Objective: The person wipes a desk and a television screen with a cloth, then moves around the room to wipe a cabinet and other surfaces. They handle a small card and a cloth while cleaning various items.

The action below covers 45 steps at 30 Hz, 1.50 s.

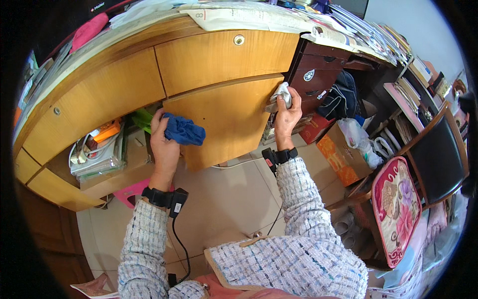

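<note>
My left hand (163, 147) grips a bunched blue cloth (185, 129) at the left edge of a wooden cabinet door (224, 123). At the door's upper right edge, my right hand (288, 109) holds a crumpled whitish cloth (281, 96). Above the door is a wooden drawer front (224, 59) with a round lock (239, 40). Both wrists wear black straps with small devices and cables. Parts of the door's side edges are hidden behind the hands and cloths.
Left of the door, an open shelf holds cables and an orange power strip (107, 131). A pink stool (129, 192) stands below. On the right are dark red drawers (317, 71), a cardboard box (345, 153) and a chair with a floral cushion (397, 213). Newspapers (250, 19) cover the desktop.
</note>
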### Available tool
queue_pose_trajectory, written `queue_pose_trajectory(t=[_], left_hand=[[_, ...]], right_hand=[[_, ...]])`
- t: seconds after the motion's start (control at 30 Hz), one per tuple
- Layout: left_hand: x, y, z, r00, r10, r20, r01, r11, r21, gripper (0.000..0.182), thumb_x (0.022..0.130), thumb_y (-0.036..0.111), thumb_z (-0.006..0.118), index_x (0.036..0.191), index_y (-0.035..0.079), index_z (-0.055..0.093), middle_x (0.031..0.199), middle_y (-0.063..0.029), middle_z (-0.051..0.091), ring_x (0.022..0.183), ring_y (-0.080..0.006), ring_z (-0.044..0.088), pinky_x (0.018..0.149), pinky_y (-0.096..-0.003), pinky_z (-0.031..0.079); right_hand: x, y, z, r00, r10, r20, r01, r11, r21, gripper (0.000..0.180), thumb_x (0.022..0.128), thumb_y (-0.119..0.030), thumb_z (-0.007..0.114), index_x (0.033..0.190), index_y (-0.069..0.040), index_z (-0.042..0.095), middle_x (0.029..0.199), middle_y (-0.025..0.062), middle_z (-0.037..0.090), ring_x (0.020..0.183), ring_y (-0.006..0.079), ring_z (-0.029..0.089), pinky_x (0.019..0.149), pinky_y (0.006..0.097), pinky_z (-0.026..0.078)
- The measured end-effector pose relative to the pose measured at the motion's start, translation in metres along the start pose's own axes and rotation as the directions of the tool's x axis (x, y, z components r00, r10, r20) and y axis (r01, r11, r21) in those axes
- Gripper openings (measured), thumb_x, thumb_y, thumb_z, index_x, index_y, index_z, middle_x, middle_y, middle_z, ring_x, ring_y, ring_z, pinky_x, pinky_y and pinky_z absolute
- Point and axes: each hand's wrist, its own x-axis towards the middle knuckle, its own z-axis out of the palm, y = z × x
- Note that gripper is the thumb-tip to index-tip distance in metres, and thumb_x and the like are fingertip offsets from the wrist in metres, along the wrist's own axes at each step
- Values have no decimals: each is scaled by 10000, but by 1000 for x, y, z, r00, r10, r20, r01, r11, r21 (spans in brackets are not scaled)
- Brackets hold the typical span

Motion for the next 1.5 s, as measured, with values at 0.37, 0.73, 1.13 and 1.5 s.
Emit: queue_pose_trajectory(t=[0.37, 0.73, 1.13, 1.5], left_hand=[[-20, 14, 9, 999, 44, 30, -40, 991, -130, 216, 764, -123, 589, 965, -65, 638, 1563, -256, 343, 1044, -280, 673, 902, -326, 519], [-6, 6, 5, 995, -75, 69, 87, 978, -190, 197, 795, -72, 589, 977, -57, 662, 1531, -261, 379, 1236, -306, 577, 1025, -343, 446], [-14, 16, 12, 972, -172, 157, 221, 894, -390, 172, 804, -106, 531, 949, -111, 623, 1602, -214, 268, 939, -217, 676, 852, -313, 539], [-16, 8, 10, 988, -96, 123, 135, 920, -369, 197, 782, -132, 537, 962, -122, 616, 1597, -220, 277, 1003, -225, 665, 892, -315, 525]], right_hand=[[-15, 9, 17, 983, 183, 21, -182, 951, 251, 316, 886, 59, 651, 1196, 2, 624, 1070, 44, 653, 901, 106, 601, 800, 251, 510], [-6, 20, 1, 951, 269, 154, -307, 880, 361, 294, 922, 41, 622, 1197, -35, 550, 1054, 43, 630, 920, 137, 597, 820, 278, 496], [-16, -2, 7, 913, 369, 173, -407, 815, 413, 278, 942, 17, 592, 1200, -47, 510, 1100, 57, 589, 958, 148, 557, 857, 301, 475], [-13, 16, 4, 924, 345, 164, -381, 858, 344, 282, 907, 19, 631, 1165, -51, 542, 1075, 35, 587, 970, 149, 561, 859, 304, 471]])
